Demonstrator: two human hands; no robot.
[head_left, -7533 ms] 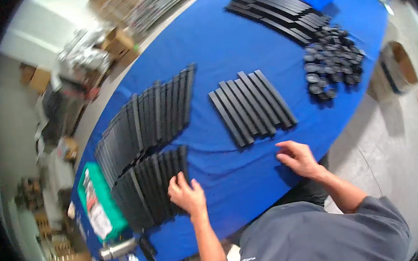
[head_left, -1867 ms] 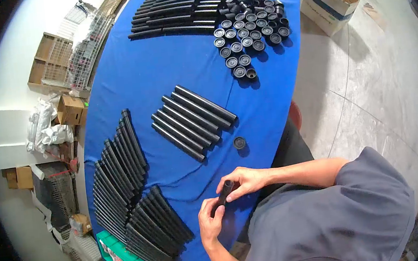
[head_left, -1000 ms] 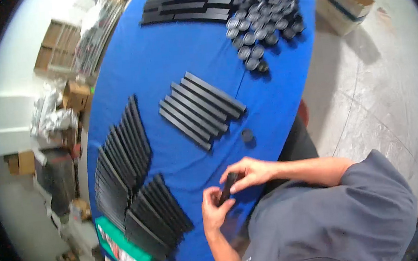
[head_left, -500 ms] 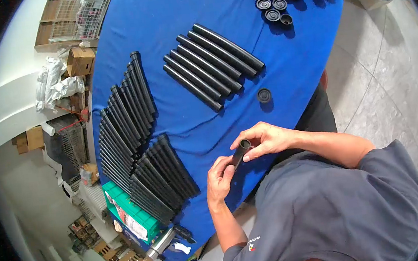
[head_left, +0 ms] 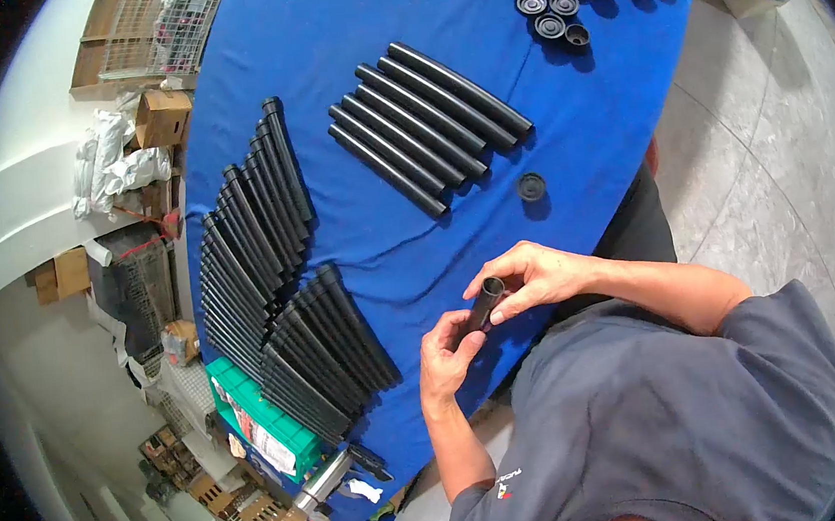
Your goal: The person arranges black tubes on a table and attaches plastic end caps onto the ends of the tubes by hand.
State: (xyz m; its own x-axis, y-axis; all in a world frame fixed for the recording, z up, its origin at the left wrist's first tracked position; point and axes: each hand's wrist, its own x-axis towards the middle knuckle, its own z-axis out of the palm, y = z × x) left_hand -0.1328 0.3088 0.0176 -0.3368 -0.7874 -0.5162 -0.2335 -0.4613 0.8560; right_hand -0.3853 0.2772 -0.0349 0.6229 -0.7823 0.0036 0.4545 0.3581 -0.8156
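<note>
A short black tube (head_left: 487, 301) is tilted between my two hands, its open round end facing up. My left hand (head_left: 447, 358) wraps its fingers and thumb around the lower part of the tube. The fingers and thumb of my right hand (head_left: 537, 277) are curled about the upper end, near the rim. Much of the tube's lower length is hidden by the hands. Beyond them on the cloth lies a single round black cap (head_left: 531, 187). Further off, several longer black tubes (head_left: 430, 129) lie side by side in a row.
Blue cloth (head_left: 335, 233) covers the table. Stacked black tubes (head_left: 311, 351) fill its left side, by a green crate (head_left: 267, 421). Several round black caps (head_left: 564, 3) are grouped at the far right. Cardboard boxes (head_left: 162, 117) stand beyond the table's left edge.
The tube in my hands has turned a little more upright, and my left hand has shifted slightly around it. The whole view has moved slightly; the things on the table keep their places.
</note>
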